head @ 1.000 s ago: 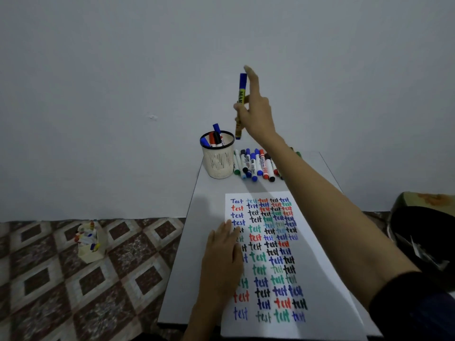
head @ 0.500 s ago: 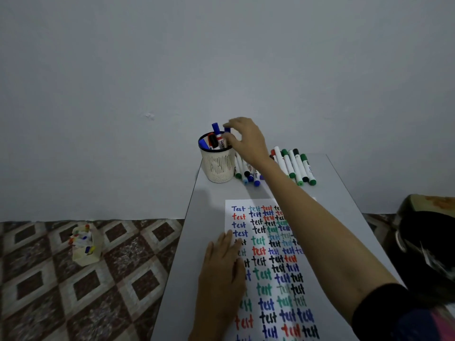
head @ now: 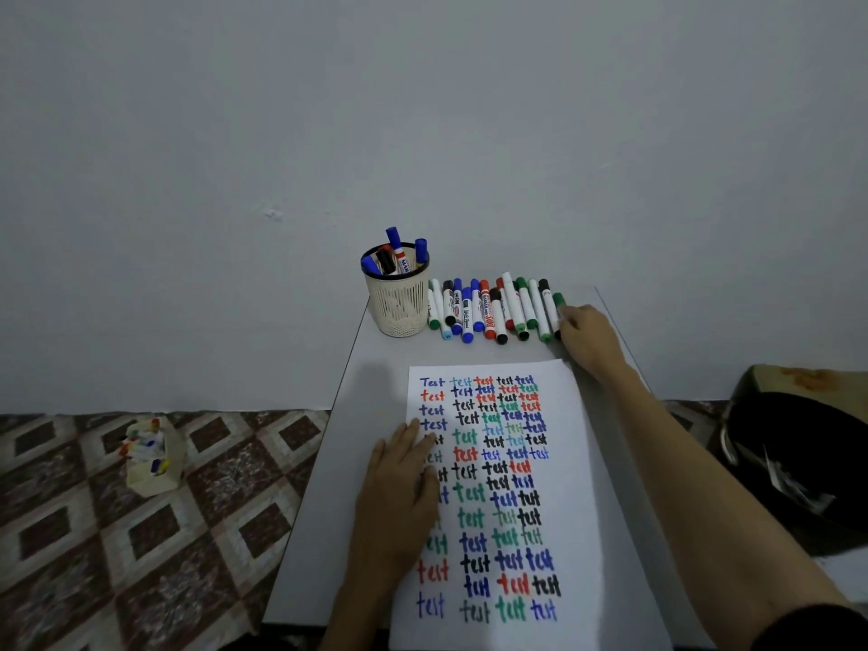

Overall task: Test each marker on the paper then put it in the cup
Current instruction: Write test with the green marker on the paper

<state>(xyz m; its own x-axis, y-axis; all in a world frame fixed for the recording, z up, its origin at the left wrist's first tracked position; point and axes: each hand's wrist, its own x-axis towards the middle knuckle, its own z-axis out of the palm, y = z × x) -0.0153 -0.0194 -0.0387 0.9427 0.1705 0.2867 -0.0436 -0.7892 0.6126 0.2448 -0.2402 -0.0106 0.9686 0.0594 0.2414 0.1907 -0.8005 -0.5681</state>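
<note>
Now fingertips (head: 567,316) of the right hand (head: 589,343) touch the green-capped marker (head: 558,300) at the right end of the row of markers (head: 484,312); gripped or not, can't tell. The left hand (head: 399,486) lies flat with its fingers close together, pressing the paper (head: 575,509). The cup (head: 399,307), with markers inside, stands left of the row on the table (head: 345,462).

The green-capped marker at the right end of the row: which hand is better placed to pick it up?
The right. The right hand is beside the green-capped marker, fingertips at it. The left hand lies flat on the paper, away from the row.
</note>
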